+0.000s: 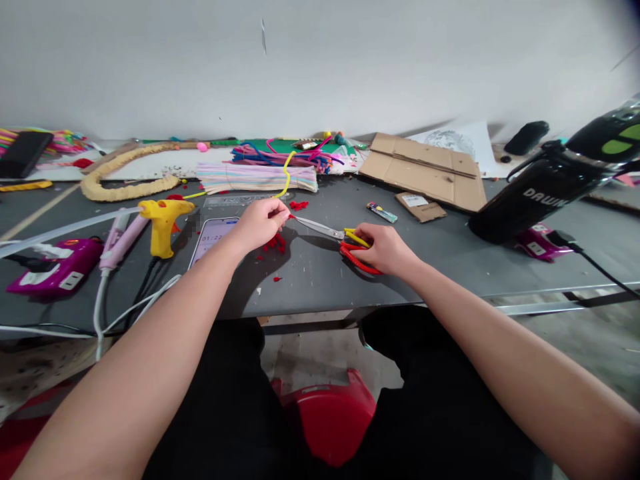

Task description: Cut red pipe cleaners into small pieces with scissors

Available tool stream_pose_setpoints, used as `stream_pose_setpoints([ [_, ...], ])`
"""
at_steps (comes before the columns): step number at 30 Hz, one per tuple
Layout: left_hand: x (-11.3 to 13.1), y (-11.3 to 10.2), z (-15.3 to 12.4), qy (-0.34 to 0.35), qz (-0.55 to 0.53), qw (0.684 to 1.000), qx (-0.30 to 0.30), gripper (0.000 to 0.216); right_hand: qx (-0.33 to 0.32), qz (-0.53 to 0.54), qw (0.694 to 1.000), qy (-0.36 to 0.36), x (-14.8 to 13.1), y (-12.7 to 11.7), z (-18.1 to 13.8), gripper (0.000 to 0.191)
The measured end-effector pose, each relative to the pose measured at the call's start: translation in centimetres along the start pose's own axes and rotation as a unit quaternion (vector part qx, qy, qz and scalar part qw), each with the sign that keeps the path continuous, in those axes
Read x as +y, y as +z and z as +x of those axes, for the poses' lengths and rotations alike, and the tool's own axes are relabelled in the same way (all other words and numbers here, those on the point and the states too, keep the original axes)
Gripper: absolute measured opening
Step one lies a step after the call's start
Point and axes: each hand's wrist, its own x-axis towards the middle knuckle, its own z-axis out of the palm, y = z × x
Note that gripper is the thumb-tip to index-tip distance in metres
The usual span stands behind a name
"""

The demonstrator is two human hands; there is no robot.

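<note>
My right hand holds a pair of scissors with red and yellow handles, its fingers in the loops. The blades point left, their tips at the fingertips of my left hand. That hand is pinched on a small red piece, mostly hidden by the fingers. Below and beside it, small red scraps lie scattered on the grey table. Just behind my left hand a bent yellow pipe cleaner rises; whether the fingers touch it I cannot tell.
A phone lies partly under my left forearm. To the left are a yellow glue gun, cables and a purple power strip. Pipe cleaner bundles lie behind. Rightward are a lighter, cardboard and a black bottle.
</note>
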Motion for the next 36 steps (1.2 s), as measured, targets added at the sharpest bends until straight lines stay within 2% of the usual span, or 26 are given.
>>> stream_pose_setpoints([
  [36,-0.01,0.13,0.02,-0.016,-0.037,0.999,-0.011,0.017,0.010,0.000,1.000,-0.007,0.23,0.12,0.11,0.024],
])
